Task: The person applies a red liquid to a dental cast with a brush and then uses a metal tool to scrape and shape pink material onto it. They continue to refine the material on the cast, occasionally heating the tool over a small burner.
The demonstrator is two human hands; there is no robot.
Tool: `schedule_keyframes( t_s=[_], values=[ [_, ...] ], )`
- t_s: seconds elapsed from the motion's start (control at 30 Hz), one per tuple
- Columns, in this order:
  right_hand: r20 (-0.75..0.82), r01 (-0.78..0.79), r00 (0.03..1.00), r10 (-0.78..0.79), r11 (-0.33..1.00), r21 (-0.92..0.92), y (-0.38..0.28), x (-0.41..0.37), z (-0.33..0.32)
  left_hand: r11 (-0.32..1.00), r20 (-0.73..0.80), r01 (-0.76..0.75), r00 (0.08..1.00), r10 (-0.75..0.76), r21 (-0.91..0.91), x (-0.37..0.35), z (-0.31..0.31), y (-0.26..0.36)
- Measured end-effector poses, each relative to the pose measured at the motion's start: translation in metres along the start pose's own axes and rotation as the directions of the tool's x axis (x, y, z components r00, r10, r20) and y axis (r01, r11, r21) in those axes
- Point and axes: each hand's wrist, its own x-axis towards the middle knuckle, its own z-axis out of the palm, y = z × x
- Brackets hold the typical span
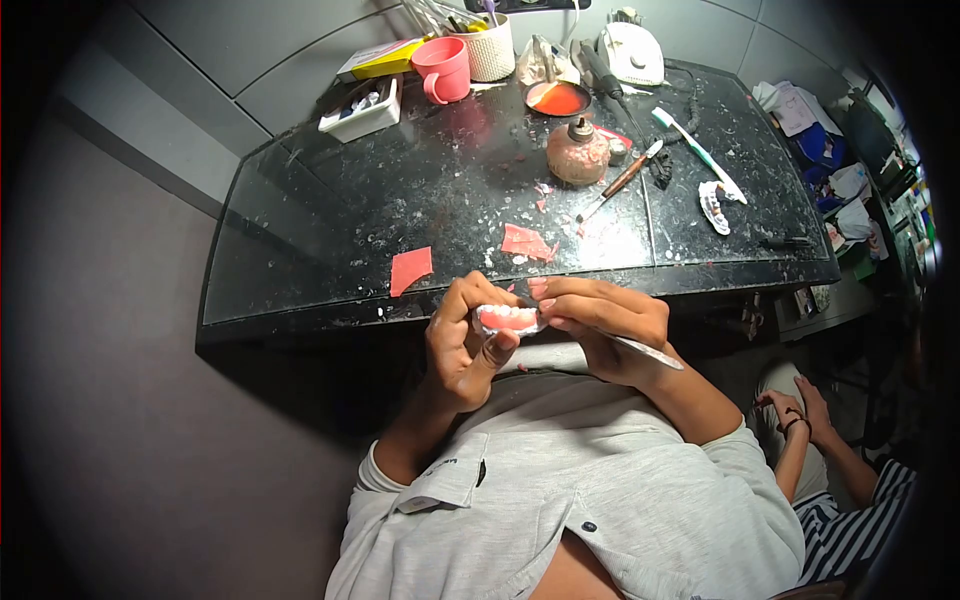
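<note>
Dental model [508, 320] with white teeth and pink gum is held up just off the near edge of the black table [340, 230], pinched between the left hand's [465, 345] thumb and fingers. The right hand [610, 320] meets its side with fingertips close together, a slim pale-ended tool [650, 352] running beneath the palm. Pink sheets [411, 271] lie just beyond; farther back stand a round burner [578, 152] and pink mug [441, 70]. Print on the yellow box [382, 60] is too small to read.
</note>
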Motion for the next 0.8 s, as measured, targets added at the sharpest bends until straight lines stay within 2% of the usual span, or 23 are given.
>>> schedule_keyframes(
  t_s=[0.1, 0.2, 0.3, 0.37, 0.4, 0.43, 0.5, 0.53, 0.6, 0.67, 0.7, 0.77, 0.8],
  values=[
    [-0.03, -0.052, 0.998, 0.052, 0.999, 0.006, -0.003, 0.001, -0.002, 0.997, -0.01, -0.011, 1.0, 0.012, 0.072, 0.001, -0.002, -0.004],
    [-0.008, -0.016, 1.0, 0.017, 0.998, 0.061, -0.005, 0.003, -0.004, 0.995, -0.002, -0.021, 1.0, 0.021, 0.096, 0.001, 0.0, -0.004],
    [0.041, 0.029, 0.999, -0.033, 0.996, 0.082, -0.007, 0.005, -0.004, 0.998, 0.021, -0.016, 1.0, 0.015, 0.055, 0.003, 0.0, 0.0],
    [0.114, 0.078, 0.99, -0.083, 0.996, 0.053, -0.006, 0.007, -0.003, 0.996, 0.098, 0.076, 0.993, -0.072, -0.036, 0.0, -0.003, 0.0],
    [0.094, 0.057, 0.994, -0.055, 0.998, -0.014, 0.001, 0.004, 0.0, 0.996, 0.099, 0.077, 0.992, -0.073, -0.037, 0.0, -0.003, -0.003],
    [0.033, -0.061, 0.998, 0.062, 0.997, -0.041, 0.0, 0.001, -0.001, 0.992, 0.103, 0.075, 0.993, -0.065, -0.099, -0.001, -0.001, -0.006],
    [-0.022, -0.175, 0.985, 0.174, 0.982, -0.076, 0.0, 0.001, -0.002, 0.985, 0.106, 0.071, 0.993, -0.055, -0.16, 0.0, -0.001, -0.007],
    [-0.021, -0.174, 0.985, 0.173, 0.982, -0.076, 0.0, 0.002, -0.003, 0.99, 0.096, 0.057, 0.994, -0.045, -0.127, 0.001, -0.001, -0.005],
    [-0.043, -0.04, 0.998, 0.035, 0.992, -0.122, -0.002, 0.007, -0.005, 0.995, 0.083, 0.045, 0.996, -0.038, -0.092, 0.002, 0.001, -0.003],
    [-0.023, -0.034, 0.999, 0.032, 0.995, -0.09, -0.01, 0.005, -0.006, 0.986, 0.013, -0.088, 0.996, 0.087, 0.14, 0.003, 0.006, -0.004],
    [-0.004, -0.025, 1.0, 0.025, 0.998, -0.059, -0.012, 0.004, -0.006, 0.986, 0.014, -0.087, 0.996, 0.085, 0.139, 0.003, 0.007, -0.005],
    [-0.039, 0.023, 0.999, -0.024, 0.999, -0.034, -0.009, 0.001, -0.002, 0.946, -0.024, -0.161, 0.984, 0.174, 0.281, 0.002, 0.007, -0.009],
    [-0.018, 0.019, 1.0, -0.019, 1.0, -0.013, -0.011, 0.001, -0.002, 0.945, -0.027, -0.179, 0.981, 0.193, 0.275, 0.002, 0.006, -0.012]
  ],
)
